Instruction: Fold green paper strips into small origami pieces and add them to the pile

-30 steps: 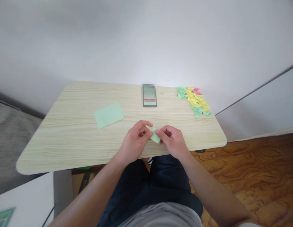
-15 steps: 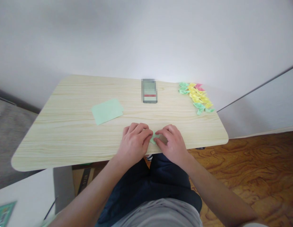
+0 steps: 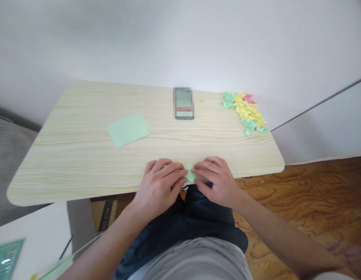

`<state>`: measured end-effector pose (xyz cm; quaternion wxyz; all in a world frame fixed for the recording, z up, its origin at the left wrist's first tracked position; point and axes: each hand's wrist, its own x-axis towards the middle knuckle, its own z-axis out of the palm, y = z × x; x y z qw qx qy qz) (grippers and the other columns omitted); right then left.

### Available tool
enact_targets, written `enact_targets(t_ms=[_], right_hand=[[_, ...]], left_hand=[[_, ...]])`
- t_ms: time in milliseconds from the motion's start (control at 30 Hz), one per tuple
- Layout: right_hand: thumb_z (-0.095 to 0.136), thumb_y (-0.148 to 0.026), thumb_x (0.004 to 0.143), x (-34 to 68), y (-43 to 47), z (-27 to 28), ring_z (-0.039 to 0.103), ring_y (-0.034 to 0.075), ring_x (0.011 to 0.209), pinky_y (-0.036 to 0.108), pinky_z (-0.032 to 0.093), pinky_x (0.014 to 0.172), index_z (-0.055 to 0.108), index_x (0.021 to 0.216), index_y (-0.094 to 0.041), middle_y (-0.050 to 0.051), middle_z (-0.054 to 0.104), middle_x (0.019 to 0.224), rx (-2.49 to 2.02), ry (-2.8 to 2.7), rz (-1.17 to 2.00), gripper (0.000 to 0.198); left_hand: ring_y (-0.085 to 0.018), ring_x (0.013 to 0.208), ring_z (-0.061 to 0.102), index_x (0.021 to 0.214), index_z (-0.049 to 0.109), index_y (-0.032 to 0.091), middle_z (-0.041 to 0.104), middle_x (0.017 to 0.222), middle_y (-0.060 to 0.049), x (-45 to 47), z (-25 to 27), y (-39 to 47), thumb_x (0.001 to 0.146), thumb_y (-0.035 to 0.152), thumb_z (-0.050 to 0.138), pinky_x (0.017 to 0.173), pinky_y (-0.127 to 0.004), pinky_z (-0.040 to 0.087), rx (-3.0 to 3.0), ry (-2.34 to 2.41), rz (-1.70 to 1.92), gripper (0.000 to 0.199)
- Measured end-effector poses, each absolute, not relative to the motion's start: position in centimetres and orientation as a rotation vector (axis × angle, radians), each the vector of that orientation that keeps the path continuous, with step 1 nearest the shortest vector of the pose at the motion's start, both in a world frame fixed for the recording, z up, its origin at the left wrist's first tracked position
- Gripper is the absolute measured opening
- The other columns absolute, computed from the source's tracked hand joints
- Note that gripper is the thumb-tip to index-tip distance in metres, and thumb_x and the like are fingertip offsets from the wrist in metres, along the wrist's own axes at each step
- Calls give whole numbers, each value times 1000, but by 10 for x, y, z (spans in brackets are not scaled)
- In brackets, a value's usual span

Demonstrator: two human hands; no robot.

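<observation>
The phone (image 3: 183, 103) at the table's far edge is blurred into blocks. Fingers cover part of the small green paper (image 3: 190, 174). The teal packet (image 3: 5, 260), near left, is cut off by the edge.
</observation>
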<state>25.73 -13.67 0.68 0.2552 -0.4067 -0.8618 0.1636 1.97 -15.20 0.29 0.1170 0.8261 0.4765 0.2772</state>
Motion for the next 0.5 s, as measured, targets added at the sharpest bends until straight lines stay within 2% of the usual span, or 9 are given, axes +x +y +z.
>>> enact_targets(t_ms=[200, 500], right_hand=[[70, -33, 94, 264, -125, 5, 60, 26, 111, 47, 45, 100, 74, 113, -27, 3, 75, 118, -982, -2412, 418, 20], [68, -25, 96, 264, -123, 3, 61, 24, 109, 46, 47, 97, 74, 105, -27, 2, 76, 115, -939, -2405, 377, 12]], left_hand=[[-24, 105, 62, 112, 76, 30, 77, 115, -1, 20, 0, -147, 94, 26, 67, 96, -42, 43, 2448, 1387, 867, 20], [-21, 102, 65, 104, 76, 27, 77, 110, -3, 22, 0, -151, 92, 22, 69, 95, -41, 45, 2429, 1378, 904, 15]])
